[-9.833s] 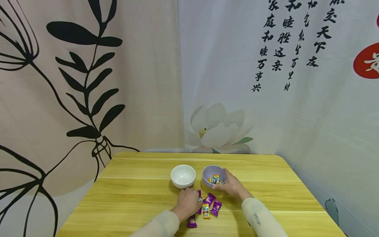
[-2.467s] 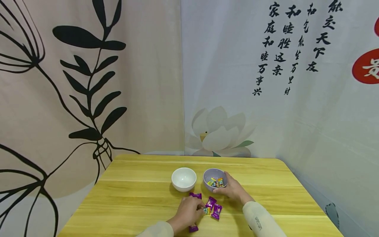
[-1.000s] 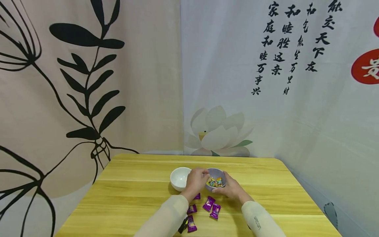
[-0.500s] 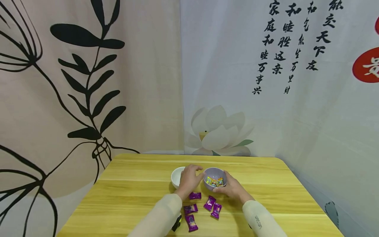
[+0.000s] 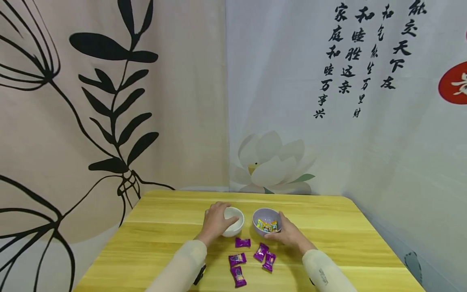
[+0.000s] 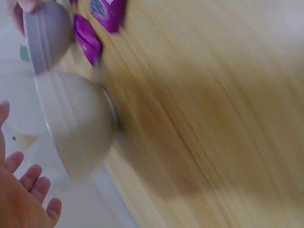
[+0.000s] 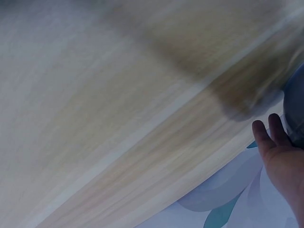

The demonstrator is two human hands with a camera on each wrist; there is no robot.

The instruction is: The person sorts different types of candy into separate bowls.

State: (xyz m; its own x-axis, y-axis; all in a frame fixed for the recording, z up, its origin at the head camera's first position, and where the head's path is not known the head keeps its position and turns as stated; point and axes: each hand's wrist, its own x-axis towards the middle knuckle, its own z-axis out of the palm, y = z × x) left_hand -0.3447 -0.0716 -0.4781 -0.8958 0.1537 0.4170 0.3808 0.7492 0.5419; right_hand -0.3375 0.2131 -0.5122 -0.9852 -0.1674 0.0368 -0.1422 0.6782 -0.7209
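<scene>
While a black plant print (image 5: 133, 129) spreads over the pale cloth at the far left, a light left sleeve (image 5: 180, 263) lies over the bench (image 5: 146, 243), with a small black object (image 5: 200, 275), too little seen to name, showing at its edge. The left hand (image 5: 215, 223) is at the left side of a white bowl (image 5: 235, 229), its grip wide: the head view has the thumb in front of the bowl's mouth, and the left wrist view shows the fingers spread and apart from the rim. Nearer the person lie five purple sweets (image 5: 237, 259), two close together, one alone just before the white bowl, and two side by side farther right. Past a narrow gap is a lilac bowl (image 5: 267, 214) with a few yellow sweets (image 5: 267, 226) inside, and a pale flower print (image 5: 275, 166) behind. The right hand (image 5: 292, 236) holds the lilac bowl by its right side, its grip narrowed on the wall, thumb in front. Black writing (image 5: 348, 71) runs down the cloth, and a red oval (image 5: 452, 83) meets the right edge.
</scene>
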